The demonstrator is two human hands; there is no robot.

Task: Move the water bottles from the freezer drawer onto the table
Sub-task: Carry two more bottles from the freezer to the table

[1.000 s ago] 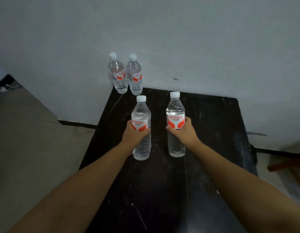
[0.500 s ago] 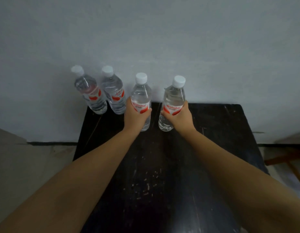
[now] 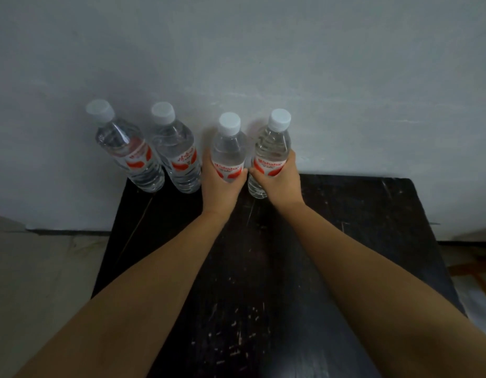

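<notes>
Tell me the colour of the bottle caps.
White, all four caps, clearest in the head view.

Both hands, the left hand [image 3: 220,184] and right hand [image 3: 280,181], have carried their two bottles [image 3: 229,148] [image 3: 272,148] from mid-desk [image 3: 372,214] to its far edge, joining the row there.

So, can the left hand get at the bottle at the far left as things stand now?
Probably not yet: the left hand is closed around another bottle. Once it lets go, the far-left bottle stands close by, with only its neighbour bottle between them.
</notes>
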